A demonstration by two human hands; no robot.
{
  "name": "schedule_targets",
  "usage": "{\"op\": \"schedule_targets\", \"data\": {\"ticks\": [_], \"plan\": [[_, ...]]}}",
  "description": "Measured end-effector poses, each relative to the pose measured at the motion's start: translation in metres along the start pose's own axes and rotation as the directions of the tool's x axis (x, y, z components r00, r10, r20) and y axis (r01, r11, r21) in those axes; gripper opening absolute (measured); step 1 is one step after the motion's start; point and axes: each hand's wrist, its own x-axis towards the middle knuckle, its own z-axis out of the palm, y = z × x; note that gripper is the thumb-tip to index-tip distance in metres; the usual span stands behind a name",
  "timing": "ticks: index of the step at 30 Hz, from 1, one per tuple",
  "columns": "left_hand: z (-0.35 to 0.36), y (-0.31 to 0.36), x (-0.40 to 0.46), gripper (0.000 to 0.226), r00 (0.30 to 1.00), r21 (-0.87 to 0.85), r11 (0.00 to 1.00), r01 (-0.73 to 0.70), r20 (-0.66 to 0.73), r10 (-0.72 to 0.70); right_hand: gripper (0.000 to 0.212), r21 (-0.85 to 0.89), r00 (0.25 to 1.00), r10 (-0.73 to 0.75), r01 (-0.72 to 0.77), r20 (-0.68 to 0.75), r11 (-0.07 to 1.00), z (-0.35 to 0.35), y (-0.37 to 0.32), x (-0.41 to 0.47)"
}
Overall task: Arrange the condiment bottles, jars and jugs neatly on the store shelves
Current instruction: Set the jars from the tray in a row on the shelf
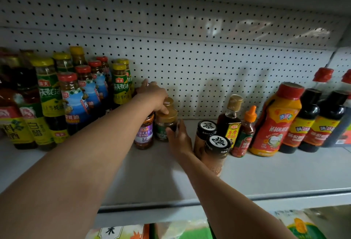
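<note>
Three small jars stand close together mid-shelf: a purple-label chili jar point(144, 134), a green-label jar with a gold lid point(164, 125), and a second gold-lid jar point(169, 102) behind it. My left hand point(152, 95) lies over their tops with fingers stretched toward the pegboard and the thumb on the front gold lid; the purple jar's lid is hidden under it. My right hand point(178, 137) grips the green-label jar from the right, thumb on its front. Two black-capped jars point(216, 144) stand just right of that hand.
Oyster sauce and vinegar bottles point(72, 96) fill the shelf's left end. At the right stand a small brown bottle point(230, 119), an orange-capped chili sauce point(245, 134), a big red-orange bottle point(275, 121) and dark soy bottles point(311, 121). The grey shelf board point(152, 178) lies in front; packets sit below.
</note>
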Motion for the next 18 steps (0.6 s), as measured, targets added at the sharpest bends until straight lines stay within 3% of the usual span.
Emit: {"op": "schedule_targets", "data": {"ticks": [3, 5, 11, 14, 16, 18], "plan": [[-0.002, 0.011, -0.021, 0.068, 0.984, -0.256, 0.960, -0.114, -0.164, 0.072, 0.052, 0.073, 0.994, -0.102, 0.105, -0.042, 0.992, -0.009, -0.016, -0.036], [-0.002, 0.021, -0.039, 0.059, 0.960, -0.475, 0.846, -0.242, -0.245, 0.137, 0.047, 0.172, 0.987, -0.144, 0.155, -0.078, 0.973, -0.019, -0.022, -0.064], [0.017, 0.065, -0.087, 0.042, 0.945, -0.735, 0.595, -0.326, -0.240, 0.222, 0.016, 0.442, 0.938, -0.089, 0.239, -0.334, 0.865, -0.071, -0.013, -0.122], [0.027, 0.084, -0.097, 0.051, 0.948, -0.743, 0.599, -0.297, -0.152, 0.281, 0.018, 0.300, 0.848, -0.066, 0.258, -0.526, 0.918, -0.104, 0.000, -0.129], [0.032, 0.091, -0.098, 0.056, 0.955, -0.716, 0.645, -0.268, -0.109, 0.276, 0.022, 0.273, 0.841, -0.041, 0.221, -0.540, 0.936, -0.121, 0.008, -0.130], [0.034, 0.095, -0.099, 0.058, 0.964, -0.687, 0.684, -0.245, -0.095, 0.249, 0.023, 0.286, 0.879, -0.015, 0.171, -0.476, 0.943, -0.131, 0.019, -0.126]]}}
